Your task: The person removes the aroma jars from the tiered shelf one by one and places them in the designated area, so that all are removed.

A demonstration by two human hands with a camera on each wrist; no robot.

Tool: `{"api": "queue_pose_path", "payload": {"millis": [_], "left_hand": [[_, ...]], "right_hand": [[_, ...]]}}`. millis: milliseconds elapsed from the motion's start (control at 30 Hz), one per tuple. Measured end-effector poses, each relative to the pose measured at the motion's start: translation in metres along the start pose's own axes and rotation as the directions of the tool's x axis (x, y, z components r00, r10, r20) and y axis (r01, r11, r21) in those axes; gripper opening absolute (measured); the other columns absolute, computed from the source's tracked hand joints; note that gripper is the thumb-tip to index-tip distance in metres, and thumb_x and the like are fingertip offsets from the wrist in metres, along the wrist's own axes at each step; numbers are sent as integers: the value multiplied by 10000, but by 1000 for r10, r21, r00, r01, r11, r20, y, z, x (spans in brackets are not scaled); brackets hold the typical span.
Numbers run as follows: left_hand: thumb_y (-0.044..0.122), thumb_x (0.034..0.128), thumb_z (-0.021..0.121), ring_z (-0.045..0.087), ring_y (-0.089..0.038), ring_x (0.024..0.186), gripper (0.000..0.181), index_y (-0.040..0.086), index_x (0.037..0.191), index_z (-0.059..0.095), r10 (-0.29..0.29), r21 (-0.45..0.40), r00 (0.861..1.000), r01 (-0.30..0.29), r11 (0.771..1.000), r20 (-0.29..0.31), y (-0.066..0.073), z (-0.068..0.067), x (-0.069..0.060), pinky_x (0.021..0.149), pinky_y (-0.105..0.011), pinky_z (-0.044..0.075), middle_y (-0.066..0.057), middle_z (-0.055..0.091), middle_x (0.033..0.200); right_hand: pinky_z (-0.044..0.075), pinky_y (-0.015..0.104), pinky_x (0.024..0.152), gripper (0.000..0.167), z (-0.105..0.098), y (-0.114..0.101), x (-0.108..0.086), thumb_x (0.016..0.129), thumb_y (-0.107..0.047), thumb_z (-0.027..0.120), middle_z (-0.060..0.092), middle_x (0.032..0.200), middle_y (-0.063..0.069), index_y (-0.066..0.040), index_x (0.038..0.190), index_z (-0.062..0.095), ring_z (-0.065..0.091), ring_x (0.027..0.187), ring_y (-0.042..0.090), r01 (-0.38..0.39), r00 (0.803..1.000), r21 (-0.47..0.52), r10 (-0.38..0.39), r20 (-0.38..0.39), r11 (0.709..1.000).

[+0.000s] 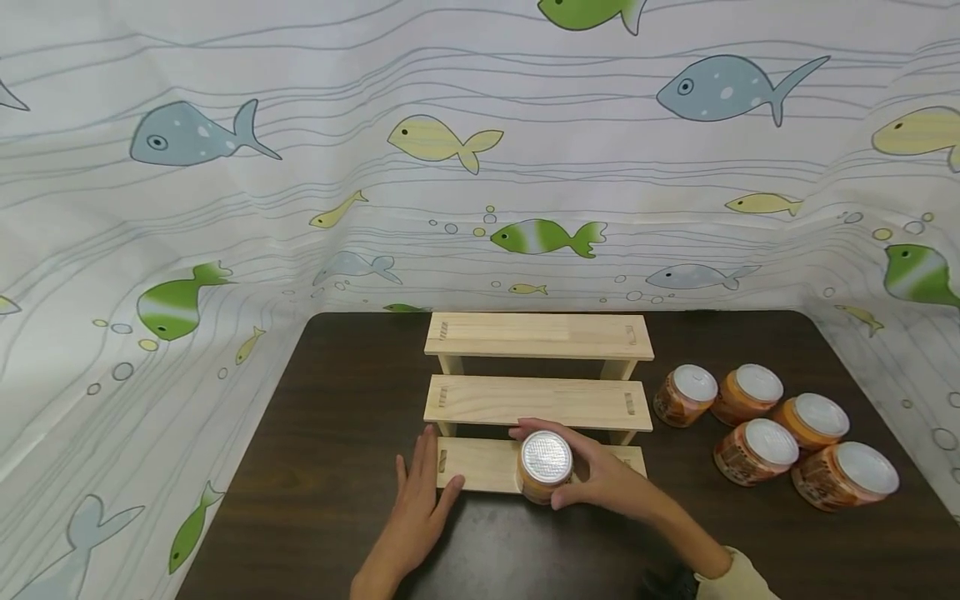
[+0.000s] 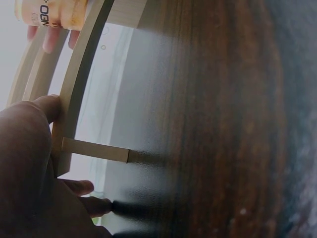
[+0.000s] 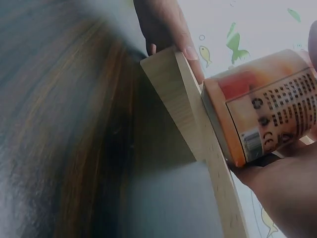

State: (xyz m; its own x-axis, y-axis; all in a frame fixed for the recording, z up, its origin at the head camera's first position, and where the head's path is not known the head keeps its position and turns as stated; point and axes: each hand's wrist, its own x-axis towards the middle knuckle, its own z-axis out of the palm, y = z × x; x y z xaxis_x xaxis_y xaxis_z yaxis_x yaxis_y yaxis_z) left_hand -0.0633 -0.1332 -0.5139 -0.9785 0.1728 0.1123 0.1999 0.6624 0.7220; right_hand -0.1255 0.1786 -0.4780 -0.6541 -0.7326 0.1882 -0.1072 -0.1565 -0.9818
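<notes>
A jar-like orange can [image 1: 546, 468] with a silver ribbed lid is in my right hand [image 1: 600, 479], thumb on its near side and fingers around the far side. In the right wrist view the can [image 3: 262, 109], printed with dark text and a barcode, meets the edge of a wooden board, slightly tilted. It is over the lowest step of a three-step pale wooden rack [image 1: 480, 465]. My left hand [image 1: 414, 512] rests against that step's left end, fingers straight, thumb on its front edge. In the left wrist view the thumb [image 2: 48, 106] touches the board.
Several similar cans [image 1: 757, 450] with pale lids stand on the dark wooden table [image 1: 337, 417] to the right of the rack. The middle step [image 1: 536, 400] and top step [image 1: 536, 333] rise behind. A fish-patterned white cloth [image 1: 450, 192] surrounds the table's back and sides.
</notes>
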Motion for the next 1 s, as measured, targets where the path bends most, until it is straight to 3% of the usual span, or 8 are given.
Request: {"api": "queue_pose_path", "payload": {"millis": [133,433,667,867,1000], "left_hand": [[304,1159,567,121,-594,1641,808,-88,1718,136,-7,-9,1000,7,1000,4,0,1,-1,1246,-825,-9,-319,124,1802],[313,1163,559,100,-588,1647,815,-78,1725,117,-17,-19,1000,18,1000,19,2,-1,0,1249,-821,-29,-305,97,1811],[310,1163,560,102,-587,1646,815,-77,1726,115,-18,-23,1000,19,1000,23,2,0,0,1251,-816,-32,-303,95,1812],[317,1163,559,99,-574,1652,818,-72,1728,114,-22,-24,999,22,999,23,1,0,0,1258,-808,-40,-295,91,1815],[316,1162,560,101,-575,1651,817,-70,1729,115,-21,-23,1000,21,1000,22,1,0,-1,1257,-808,-39,-293,91,1816]], "right_hand": [[391,204,1211,866,4,-2,4,980,-115,851,491,1698,155,-146,1711,389,474,1551,85,-19,1000,-72,17,-21,997],[492,252,1147,697,8,-5,7,977,-36,827,598,1589,142,-152,1601,541,576,1459,142,-41,997,-88,35,-65,995],[516,261,1114,672,9,-13,4,954,-43,849,624,1557,119,-168,1560,587,612,1401,170,-84,992,-83,76,-100,993],[526,263,1100,685,0,-29,-7,947,18,829,607,1568,123,-148,1562,577,588,1424,159,-63,993,-95,53,-106,993],[480,245,1154,715,-12,-44,-20,933,78,814,604,1569,147,-59,1577,537,563,1467,162,-14,996,-135,1,-92,991]]}}
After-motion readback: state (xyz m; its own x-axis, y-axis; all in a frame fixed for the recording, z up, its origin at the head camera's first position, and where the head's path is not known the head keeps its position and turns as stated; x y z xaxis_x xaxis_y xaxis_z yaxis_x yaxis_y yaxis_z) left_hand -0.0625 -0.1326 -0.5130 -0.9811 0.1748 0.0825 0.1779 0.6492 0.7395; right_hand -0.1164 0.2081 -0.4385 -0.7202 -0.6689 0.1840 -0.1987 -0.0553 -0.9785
